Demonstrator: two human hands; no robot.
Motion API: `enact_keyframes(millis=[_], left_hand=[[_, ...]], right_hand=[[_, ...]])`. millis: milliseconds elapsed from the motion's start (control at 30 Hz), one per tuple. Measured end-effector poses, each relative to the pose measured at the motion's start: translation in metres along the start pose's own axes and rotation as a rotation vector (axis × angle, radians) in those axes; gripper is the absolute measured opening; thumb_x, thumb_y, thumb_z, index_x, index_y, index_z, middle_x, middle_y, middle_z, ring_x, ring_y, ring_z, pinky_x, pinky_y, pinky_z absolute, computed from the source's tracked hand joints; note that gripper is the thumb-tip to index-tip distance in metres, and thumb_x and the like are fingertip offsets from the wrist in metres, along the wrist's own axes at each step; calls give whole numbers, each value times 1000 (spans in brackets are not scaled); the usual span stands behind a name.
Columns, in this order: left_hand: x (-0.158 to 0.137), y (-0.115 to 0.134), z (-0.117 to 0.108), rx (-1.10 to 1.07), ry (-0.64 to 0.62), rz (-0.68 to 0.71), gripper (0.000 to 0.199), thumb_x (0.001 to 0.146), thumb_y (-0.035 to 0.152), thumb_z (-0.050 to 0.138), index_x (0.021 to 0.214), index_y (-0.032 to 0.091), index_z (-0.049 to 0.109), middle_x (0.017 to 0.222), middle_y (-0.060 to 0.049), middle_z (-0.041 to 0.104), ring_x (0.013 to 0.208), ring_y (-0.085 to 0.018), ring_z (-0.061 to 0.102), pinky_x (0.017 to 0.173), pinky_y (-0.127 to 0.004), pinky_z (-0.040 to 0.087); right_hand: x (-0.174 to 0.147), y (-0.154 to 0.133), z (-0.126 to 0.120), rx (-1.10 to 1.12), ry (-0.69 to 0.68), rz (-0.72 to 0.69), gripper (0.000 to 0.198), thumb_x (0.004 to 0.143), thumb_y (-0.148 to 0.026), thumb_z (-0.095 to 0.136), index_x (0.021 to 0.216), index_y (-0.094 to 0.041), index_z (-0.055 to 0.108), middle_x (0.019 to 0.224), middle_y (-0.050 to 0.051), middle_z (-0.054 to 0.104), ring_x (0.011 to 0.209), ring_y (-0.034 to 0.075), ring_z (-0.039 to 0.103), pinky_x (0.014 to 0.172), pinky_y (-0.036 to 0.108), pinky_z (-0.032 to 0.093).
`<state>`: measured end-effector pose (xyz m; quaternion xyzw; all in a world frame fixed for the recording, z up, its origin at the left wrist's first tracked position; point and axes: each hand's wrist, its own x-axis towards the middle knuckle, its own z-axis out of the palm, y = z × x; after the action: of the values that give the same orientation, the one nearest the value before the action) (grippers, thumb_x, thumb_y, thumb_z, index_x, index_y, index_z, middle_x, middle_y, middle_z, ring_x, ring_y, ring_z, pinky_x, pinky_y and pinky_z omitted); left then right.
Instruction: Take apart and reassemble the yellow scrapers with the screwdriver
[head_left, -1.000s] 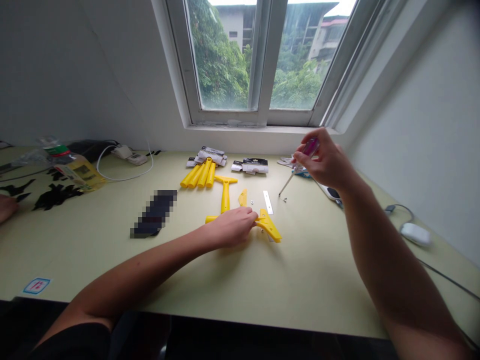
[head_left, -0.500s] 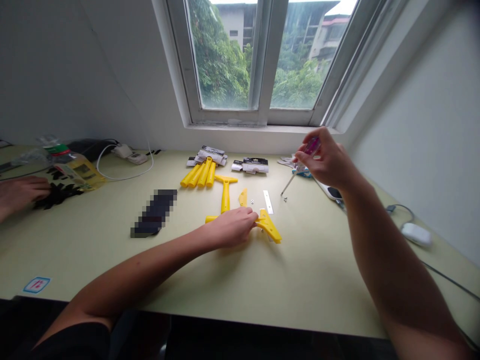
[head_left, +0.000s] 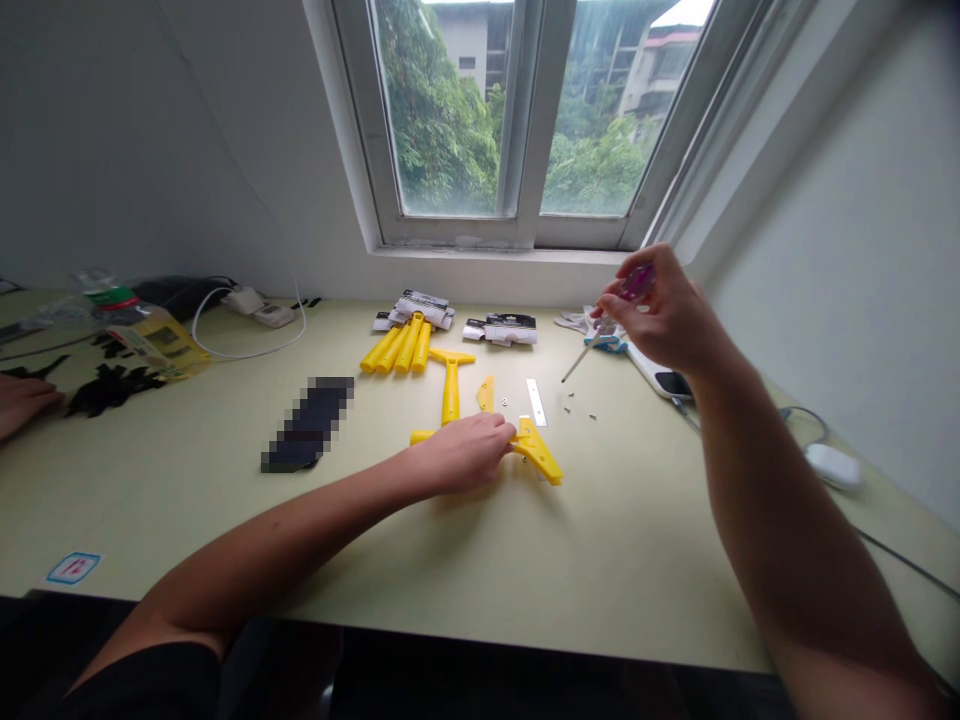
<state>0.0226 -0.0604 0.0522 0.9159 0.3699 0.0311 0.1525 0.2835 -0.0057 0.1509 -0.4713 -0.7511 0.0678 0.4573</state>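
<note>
My left hand (head_left: 472, 452) is closed around the neck of a yellow scraper (head_left: 537, 452) whose wide head points right; the palm hides most of its handle. My right hand (head_left: 656, 310) grips a screwdriver (head_left: 637, 283) by its clear and purple handle, and the shaft slants down to the left. Its tip hangs near several small screws (head_left: 571, 395) scattered on the table. Between the hands lies a flat metal blade (head_left: 536, 402). A yellow plate (head_left: 486, 393) and small nuts (head_left: 505, 402) sit beyond my left hand, beside a second yellow scraper (head_left: 451, 385).
Several yellow handles (head_left: 401, 345) lie by cardboard packaging (head_left: 424, 308) at the back. A pixelated dark object (head_left: 309, 425) rests to the left. Further left are a bottle (head_left: 142, 325), black strips (head_left: 112, 390) and another person's hand (head_left: 26, 403). A white device (head_left: 660, 372) and earphone case (head_left: 832, 466) are right.
The screws near the screwdriver tip are now spread apart, one further right. My right hand has risen slightly with the screwdriver. The other person's hand has drawn back left.
</note>
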Motion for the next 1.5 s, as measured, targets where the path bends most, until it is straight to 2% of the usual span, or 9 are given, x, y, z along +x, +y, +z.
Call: enact_keyframes(millis=[133, 267, 367, 467, 700, 900, 1100, 1367, 1500], left_hand=[[0, -2, 1, 21, 13, 10, 21, 95, 26, 44, 104, 19, 61, 99, -9, 60, 91, -22, 59, 77, -31, 46], [0, -4, 3, 60, 41, 23, 20, 96, 27, 42, 99, 18, 60, 95, -8, 61, 87, -21, 59, 71, -30, 45], [0, -4, 3, 72, 46, 30, 22, 97, 29, 41, 98, 18, 59, 94, -8, 61, 85, -21, 59, 68, -30, 44], [0, -4, 2, 73, 50, 29, 23, 98, 31, 39, 97, 17, 58, 94, -8, 61, 85, -21, 59, 67, -30, 44], [0, -4, 3, 78, 40, 20, 23, 98, 32, 40, 97, 18, 58, 94, -8, 61, 84, -21, 59, 67, -30, 44], [0, -4, 4, 63, 43, 34, 26, 99, 34, 37, 97, 18, 58, 95, -8, 61, 84, -21, 58, 67, -31, 44], [0, -5, 4, 47, 25, 26, 24, 98, 32, 39, 98, 17, 58, 97, -9, 61, 86, -21, 59, 69, -31, 44], [-1, -6, 6, 34, 39, 19, 21, 98, 30, 38, 97, 18, 56, 97, -9, 61, 86, -21, 59, 69, -30, 43], [-1, -6, 6, 36, 46, 25, 22, 98, 31, 37, 96, 18, 55, 97, -8, 61, 86, -22, 59, 68, -30, 43]], right_hand=[[1, -4, -2, 81, 20, -18, 32, 79, -33, 67, 105, -30, 48, 83, -2, 65, 76, 23, 70, 70, 42, 57], [0, -20, -6, 319, 23, -48, 29, 80, -28, 68, 96, -29, 44, 78, -3, 61, 72, 21, 69, 65, 40, 58], [-3, -33, -10, 459, -27, -65, 30, 80, -26, 70, 94, -29, 43, 78, -2, 63, 71, 21, 69, 64, 40, 58], [-6, -40, -12, 505, -91, -65, 33, 79, -30, 72, 94, -29, 43, 80, -1, 66, 72, 22, 69, 66, 44, 59], [-7, -40, -9, 511, -202, -71, 31, 81, -28, 68, 96, -31, 42, 79, -3, 66, 72, 22, 70, 67, 46, 60], [-6, -37, -3, 485, -219, -31, 33, 78, -31, 70, 95, -30, 41, 78, -3, 63, 74, 25, 70, 66, 48, 59], [-5, -35, 0, 525, -257, -68, 30, 83, -30, 67, 98, -28, 40, 79, -2, 63, 73, 21, 70, 65, 42, 60], [-5, -31, 4, 450, -211, 3, 34, 82, -35, 69, 100, -30, 41, 78, -1, 66, 72, 25, 70, 64, 44, 60], [-6, -31, 4, 218, -89, 71, 39, 75, -44, 74, 102, -30, 48, 75, 2, 66, 69, 27, 68, 61, 44, 57]])
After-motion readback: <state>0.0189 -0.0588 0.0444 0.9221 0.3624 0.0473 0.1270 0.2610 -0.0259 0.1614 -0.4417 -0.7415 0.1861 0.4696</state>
